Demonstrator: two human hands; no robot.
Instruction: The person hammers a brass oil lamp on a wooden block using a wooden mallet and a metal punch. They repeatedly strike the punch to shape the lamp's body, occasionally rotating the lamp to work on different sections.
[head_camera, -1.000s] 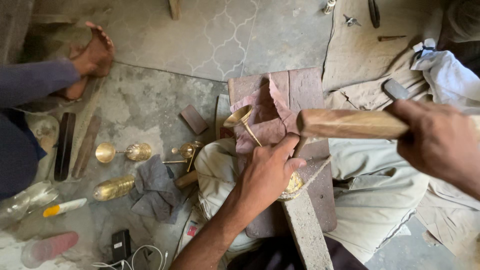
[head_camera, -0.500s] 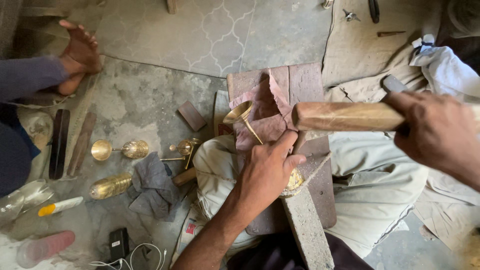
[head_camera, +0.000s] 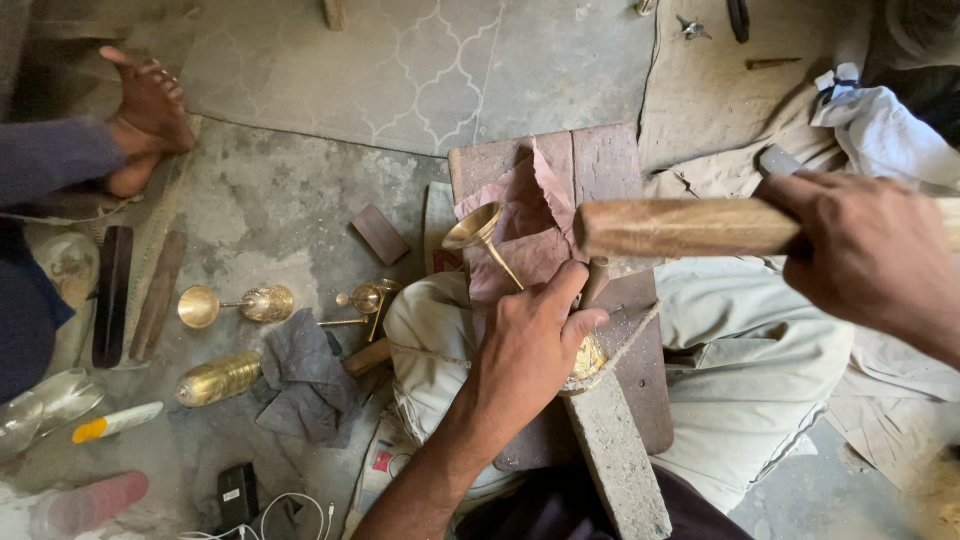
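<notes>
My left hand (head_camera: 528, 345) grips a brass horn-shaped piece (head_camera: 478, 232) by its lower end, pressing it onto a wooden block (head_camera: 600, 160) covered with a pinkish cloth (head_camera: 525, 215). Its flared mouth points up and to the left. My right hand (head_camera: 872, 250) is closed around a wooden mallet (head_camera: 680, 227), held level just above the block, its head over the brass stem. A grey metal bar (head_camera: 615, 455) runs under my left hand toward me.
On the floor to the left lie a brass goblet piece (head_camera: 232, 305), an engraved brass shell (head_camera: 218, 378), small brass parts (head_camera: 362, 300), a grey rag (head_camera: 305, 375), and wooden strips (head_camera: 112, 295). Another person's foot (head_camera: 150, 110) rests at upper left. A phone with its cable (head_camera: 238, 495) lies nearby.
The mallet in my right hand has shifted slightly left and down over the block. My left hand keeps its hold on the brass piece. The other person's foot drew back a little.
</notes>
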